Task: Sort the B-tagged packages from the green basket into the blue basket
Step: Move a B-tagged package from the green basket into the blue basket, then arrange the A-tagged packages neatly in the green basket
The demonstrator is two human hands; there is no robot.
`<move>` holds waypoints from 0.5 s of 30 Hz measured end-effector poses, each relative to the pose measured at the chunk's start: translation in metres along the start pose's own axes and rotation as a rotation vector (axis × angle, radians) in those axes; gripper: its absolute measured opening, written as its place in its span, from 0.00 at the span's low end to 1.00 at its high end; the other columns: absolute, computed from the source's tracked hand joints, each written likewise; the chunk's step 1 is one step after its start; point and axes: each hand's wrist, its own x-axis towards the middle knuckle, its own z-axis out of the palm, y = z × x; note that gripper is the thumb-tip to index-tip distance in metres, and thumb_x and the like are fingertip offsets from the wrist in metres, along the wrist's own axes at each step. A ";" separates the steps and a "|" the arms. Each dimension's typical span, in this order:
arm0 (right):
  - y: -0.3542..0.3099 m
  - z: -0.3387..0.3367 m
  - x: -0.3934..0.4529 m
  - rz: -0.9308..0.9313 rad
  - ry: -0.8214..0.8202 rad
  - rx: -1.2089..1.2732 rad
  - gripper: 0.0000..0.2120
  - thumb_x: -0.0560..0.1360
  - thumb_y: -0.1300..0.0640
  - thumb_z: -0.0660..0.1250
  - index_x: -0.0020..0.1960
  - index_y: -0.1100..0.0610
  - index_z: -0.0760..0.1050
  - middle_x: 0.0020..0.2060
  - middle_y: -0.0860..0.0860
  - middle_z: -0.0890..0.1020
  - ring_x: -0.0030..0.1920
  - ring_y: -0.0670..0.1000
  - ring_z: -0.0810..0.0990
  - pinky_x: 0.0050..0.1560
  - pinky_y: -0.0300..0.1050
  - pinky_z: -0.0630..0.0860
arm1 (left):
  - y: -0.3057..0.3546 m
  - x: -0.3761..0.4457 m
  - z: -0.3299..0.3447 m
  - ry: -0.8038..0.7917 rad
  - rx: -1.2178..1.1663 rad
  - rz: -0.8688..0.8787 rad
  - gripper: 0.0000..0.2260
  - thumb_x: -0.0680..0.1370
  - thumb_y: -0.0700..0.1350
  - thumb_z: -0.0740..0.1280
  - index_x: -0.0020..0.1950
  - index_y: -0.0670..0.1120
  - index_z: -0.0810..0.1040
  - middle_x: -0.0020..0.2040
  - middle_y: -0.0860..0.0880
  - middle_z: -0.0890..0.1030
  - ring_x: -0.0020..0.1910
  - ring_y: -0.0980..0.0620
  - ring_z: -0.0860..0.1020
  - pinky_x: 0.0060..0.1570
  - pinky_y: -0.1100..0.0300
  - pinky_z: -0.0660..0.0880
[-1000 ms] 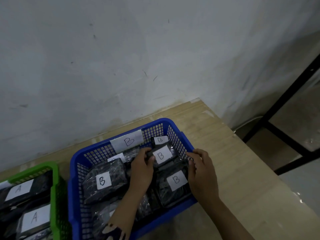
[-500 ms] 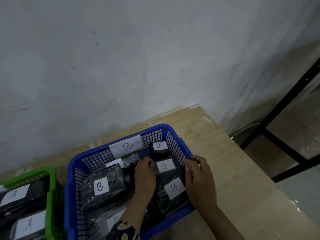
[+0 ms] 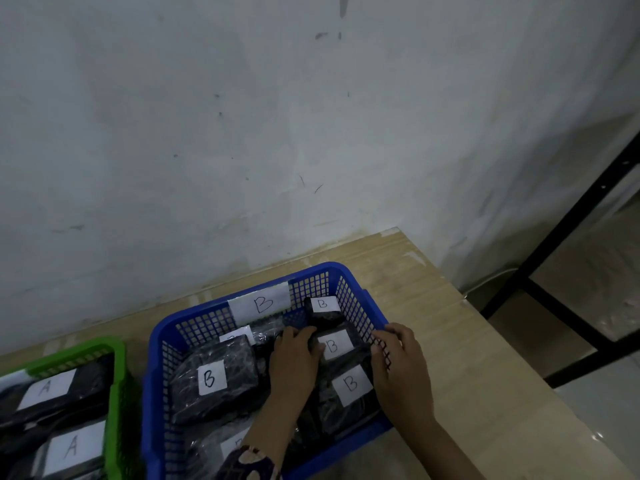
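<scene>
Wooden table (image 3: 433, 306) holds the blue basket (image 3: 360, 303); left hand (image 3: 294, 362) seemingly curls fingers onto a B-tagged package (image 3: 334, 346), right hand (image 3: 401, 372) fingers hook the basket's side wall.

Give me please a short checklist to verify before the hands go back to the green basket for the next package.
1. Package under left hand carries a B tag: ok.
2. That package lies inside the blue basket: ok.
3. Left hand has let go of it: not ok, the fingers curl over its far edge.
4. Right hand is free: not ok, it grips the basket's right wall.
5. Only B tags visible in the blue basket: ok, though some tags are partly hidden.
6. B packages remain in the green basket: cannot tell, only A tags show and the basket is cut off.
</scene>
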 end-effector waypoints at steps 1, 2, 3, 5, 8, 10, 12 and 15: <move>0.001 0.000 0.000 -0.015 0.001 -0.020 0.20 0.72 0.49 0.53 0.52 0.60 0.76 0.53 0.57 0.77 0.48 0.57 0.79 0.45 0.57 0.78 | 0.000 -0.002 -0.004 0.023 -0.026 0.007 0.18 0.79 0.50 0.58 0.68 0.49 0.67 0.64 0.45 0.70 0.63 0.47 0.68 0.60 0.55 0.69; 0.002 0.000 -0.001 -0.036 0.009 -0.048 0.18 0.72 0.50 0.54 0.51 0.60 0.76 0.53 0.58 0.78 0.48 0.58 0.79 0.46 0.58 0.78 | 0.000 -0.005 -0.010 0.055 -0.056 0.019 0.17 0.79 0.49 0.58 0.68 0.50 0.67 0.63 0.45 0.70 0.62 0.48 0.68 0.58 0.57 0.69; 0.002 0.001 -0.002 -0.057 0.022 -0.076 0.17 0.72 0.51 0.55 0.51 0.59 0.76 0.53 0.59 0.78 0.50 0.59 0.79 0.48 0.58 0.77 | -0.001 -0.009 -0.018 0.095 -0.084 0.036 0.17 0.79 0.49 0.57 0.68 0.50 0.67 0.62 0.45 0.71 0.60 0.50 0.69 0.55 0.59 0.69; -0.003 0.006 -0.007 -0.095 0.053 -0.098 0.14 0.71 0.51 0.56 0.51 0.56 0.75 0.54 0.59 0.78 0.55 0.59 0.75 0.52 0.59 0.75 | -0.003 -0.022 -0.036 0.182 -0.134 0.084 0.15 0.79 0.48 0.58 0.66 0.50 0.69 0.58 0.47 0.71 0.52 0.54 0.70 0.48 0.64 0.67; -0.027 0.020 -0.023 -0.129 0.023 -0.028 0.15 0.72 0.50 0.56 0.51 0.55 0.76 0.55 0.58 0.78 0.58 0.56 0.71 0.55 0.61 0.74 | -0.016 -0.051 -0.061 0.287 -0.197 0.152 0.12 0.78 0.46 0.61 0.61 0.51 0.73 0.52 0.53 0.71 0.44 0.59 0.70 0.43 0.71 0.66; -0.048 0.033 -0.036 -0.174 -0.022 0.007 0.16 0.72 0.49 0.56 0.51 0.56 0.76 0.55 0.58 0.78 0.58 0.54 0.70 0.55 0.58 0.75 | -0.032 -0.073 -0.079 0.336 -0.232 0.148 0.10 0.77 0.44 0.62 0.57 0.51 0.75 0.47 0.57 0.70 0.40 0.63 0.71 0.39 0.74 0.66; -0.071 0.046 -0.050 -0.229 -0.080 0.053 0.16 0.72 0.48 0.56 0.52 0.55 0.76 0.56 0.57 0.77 0.58 0.52 0.69 0.57 0.54 0.74 | -0.055 -0.093 -0.096 0.407 -0.251 0.104 0.08 0.77 0.43 0.63 0.54 0.50 0.76 0.42 0.59 0.70 0.38 0.63 0.72 0.38 0.74 0.68; -0.107 0.066 -0.072 -0.280 -0.168 0.106 0.19 0.74 0.43 0.54 0.53 0.53 0.76 0.58 0.54 0.76 0.61 0.50 0.66 0.59 0.54 0.71 | -0.093 -0.121 -0.120 0.484 -0.225 0.015 0.07 0.76 0.41 0.64 0.52 0.47 0.77 0.41 0.55 0.72 0.38 0.58 0.72 0.40 0.71 0.67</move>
